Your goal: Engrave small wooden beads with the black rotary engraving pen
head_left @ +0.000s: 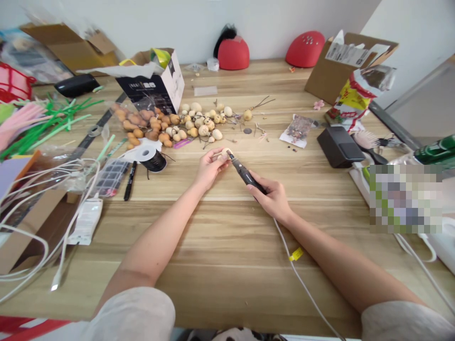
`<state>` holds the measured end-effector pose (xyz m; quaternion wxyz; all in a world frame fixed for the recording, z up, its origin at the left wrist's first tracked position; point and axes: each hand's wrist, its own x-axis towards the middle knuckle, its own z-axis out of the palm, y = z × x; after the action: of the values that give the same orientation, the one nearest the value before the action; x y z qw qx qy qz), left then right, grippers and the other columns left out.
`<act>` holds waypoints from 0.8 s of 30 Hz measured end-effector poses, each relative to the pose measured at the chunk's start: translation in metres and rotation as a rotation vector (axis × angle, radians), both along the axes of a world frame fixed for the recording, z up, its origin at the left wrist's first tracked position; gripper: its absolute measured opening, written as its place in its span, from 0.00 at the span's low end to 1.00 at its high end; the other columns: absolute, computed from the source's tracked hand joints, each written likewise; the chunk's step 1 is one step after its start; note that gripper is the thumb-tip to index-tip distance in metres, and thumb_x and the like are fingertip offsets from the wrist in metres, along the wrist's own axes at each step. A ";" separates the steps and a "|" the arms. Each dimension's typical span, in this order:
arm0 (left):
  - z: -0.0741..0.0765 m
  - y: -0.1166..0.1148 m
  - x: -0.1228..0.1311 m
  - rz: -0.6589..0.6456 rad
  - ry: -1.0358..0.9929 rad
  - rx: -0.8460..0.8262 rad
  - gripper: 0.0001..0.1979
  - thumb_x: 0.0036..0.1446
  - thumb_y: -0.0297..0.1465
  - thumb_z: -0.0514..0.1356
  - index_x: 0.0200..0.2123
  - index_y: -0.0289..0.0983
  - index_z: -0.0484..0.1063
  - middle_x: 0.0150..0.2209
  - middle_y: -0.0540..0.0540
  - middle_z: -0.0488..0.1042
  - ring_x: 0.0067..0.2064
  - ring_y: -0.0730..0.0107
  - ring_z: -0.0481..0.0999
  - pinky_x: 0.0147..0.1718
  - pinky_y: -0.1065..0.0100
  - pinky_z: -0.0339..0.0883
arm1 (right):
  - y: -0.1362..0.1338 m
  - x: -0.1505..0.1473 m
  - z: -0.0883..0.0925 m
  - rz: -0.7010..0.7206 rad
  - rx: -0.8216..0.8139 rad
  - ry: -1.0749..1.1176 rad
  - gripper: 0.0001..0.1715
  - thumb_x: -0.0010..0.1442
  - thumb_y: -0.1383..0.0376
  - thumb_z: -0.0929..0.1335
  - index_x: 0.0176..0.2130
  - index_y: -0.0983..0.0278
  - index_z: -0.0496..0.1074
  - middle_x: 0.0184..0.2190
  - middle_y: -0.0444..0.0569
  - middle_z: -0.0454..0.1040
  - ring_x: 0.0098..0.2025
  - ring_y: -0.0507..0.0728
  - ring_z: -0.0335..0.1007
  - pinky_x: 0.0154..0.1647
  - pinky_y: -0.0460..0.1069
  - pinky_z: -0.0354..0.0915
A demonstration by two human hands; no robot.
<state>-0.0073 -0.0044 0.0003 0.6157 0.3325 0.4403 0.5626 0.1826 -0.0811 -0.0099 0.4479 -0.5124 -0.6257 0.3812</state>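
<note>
My left hand (209, 168) is closed on a small pale gourd (226, 151), pinched at the fingertips over the middle of the table. My right hand (272, 193) wraps round a black rotary tool (246, 175) with a white cord (289, 263) trailing toward me. The tool's tip meets or nearly touches the gourd; the exact contact is too small to tell. Just beyond my hands lies a pile of small pale gourds (203, 130), some with dark spots, beside browner ones (155, 124) partly in a clear bag.
A spool of black cord (155, 160), a black marker (130, 182) and a compartment box (112, 177) lie on the left, near tangled white cables (46, 237). On the right are a black box (340, 146), a snack bag (351, 102) and a small bag of bits (296, 130).
</note>
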 end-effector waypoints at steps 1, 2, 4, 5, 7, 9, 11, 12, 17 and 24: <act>0.000 0.000 0.000 -0.002 0.003 0.002 0.20 0.43 0.30 0.74 0.41 0.35 0.74 0.34 0.49 0.82 0.31 0.75 0.81 0.34 0.74 0.69 | 0.000 0.000 0.001 -0.005 -0.006 0.001 0.27 0.56 0.59 0.69 0.52 0.68 0.80 0.43 0.51 0.83 0.39 0.62 0.80 0.36 0.51 0.73; 0.000 0.000 0.000 -0.003 0.008 0.005 0.21 0.43 0.30 0.74 0.41 0.35 0.74 0.35 0.48 0.82 0.32 0.74 0.81 0.34 0.74 0.69 | 0.000 0.000 0.001 -0.012 -0.013 0.000 0.27 0.56 0.59 0.69 0.52 0.68 0.80 0.42 0.51 0.83 0.39 0.62 0.80 0.35 0.51 0.73; -0.001 0.001 0.000 -0.002 0.019 0.007 0.21 0.44 0.30 0.74 0.42 0.35 0.74 0.37 0.47 0.82 0.33 0.74 0.81 0.35 0.73 0.69 | 0.000 -0.001 0.002 -0.018 -0.025 0.001 0.26 0.56 0.59 0.69 0.52 0.67 0.80 0.41 0.51 0.83 0.39 0.63 0.79 0.33 0.50 0.73; -0.001 0.001 0.000 -0.002 0.024 0.007 0.21 0.44 0.31 0.74 0.42 0.35 0.74 0.37 0.47 0.82 0.33 0.74 0.81 0.35 0.73 0.70 | 0.000 -0.001 0.003 -0.015 -0.025 0.001 0.27 0.56 0.58 0.69 0.52 0.66 0.80 0.42 0.50 0.83 0.40 0.63 0.79 0.32 0.50 0.73; -0.002 0.001 -0.001 -0.002 0.030 0.006 0.21 0.44 0.31 0.74 0.42 0.35 0.74 0.37 0.46 0.82 0.34 0.74 0.81 0.35 0.73 0.70 | 0.000 -0.001 0.003 -0.011 -0.023 0.003 0.27 0.55 0.58 0.69 0.53 0.66 0.80 0.42 0.50 0.83 0.41 0.64 0.80 0.32 0.50 0.73; -0.002 0.001 -0.001 -0.005 0.030 0.006 0.21 0.44 0.31 0.74 0.42 0.35 0.74 0.37 0.46 0.82 0.34 0.73 0.81 0.35 0.73 0.70 | 0.000 -0.001 0.003 -0.014 -0.023 0.003 0.27 0.56 0.59 0.69 0.52 0.66 0.80 0.41 0.50 0.83 0.42 0.64 0.80 0.34 0.51 0.74; -0.002 0.001 -0.001 -0.004 0.031 0.007 0.22 0.43 0.32 0.75 0.42 0.36 0.74 0.37 0.46 0.83 0.34 0.73 0.81 0.35 0.73 0.70 | 0.000 -0.001 0.002 -0.016 -0.021 0.000 0.27 0.57 0.59 0.69 0.53 0.66 0.80 0.41 0.50 0.83 0.43 0.65 0.80 0.37 0.51 0.74; -0.002 0.001 -0.001 -0.002 0.033 0.007 0.22 0.43 0.32 0.75 0.42 0.36 0.75 0.37 0.46 0.83 0.34 0.74 0.81 0.35 0.74 0.70 | 0.000 -0.001 0.002 -0.010 -0.015 -0.004 0.27 0.56 0.59 0.69 0.53 0.66 0.79 0.41 0.50 0.83 0.43 0.65 0.80 0.38 0.52 0.75; -0.003 0.001 -0.001 -0.005 0.037 0.014 0.21 0.44 0.32 0.74 0.42 0.35 0.74 0.37 0.46 0.82 0.34 0.74 0.81 0.35 0.74 0.70 | 0.000 0.000 0.002 -0.012 0.015 -0.004 0.24 0.57 0.59 0.69 0.49 0.67 0.81 0.41 0.52 0.83 0.46 0.66 0.79 0.42 0.53 0.74; -0.001 0.001 0.000 -0.003 0.021 0.005 0.21 0.44 0.31 0.75 0.41 0.36 0.74 0.35 0.48 0.82 0.33 0.74 0.81 0.34 0.74 0.69 | 0.000 0.000 0.001 -0.010 -0.011 -0.003 0.26 0.57 0.58 0.69 0.52 0.66 0.80 0.40 0.50 0.83 0.41 0.64 0.80 0.34 0.51 0.74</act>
<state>-0.0074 -0.0035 -0.0011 0.6109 0.3405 0.4451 0.5593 0.1823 -0.0810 -0.0088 0.4460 -0.5188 -0.6216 0.3815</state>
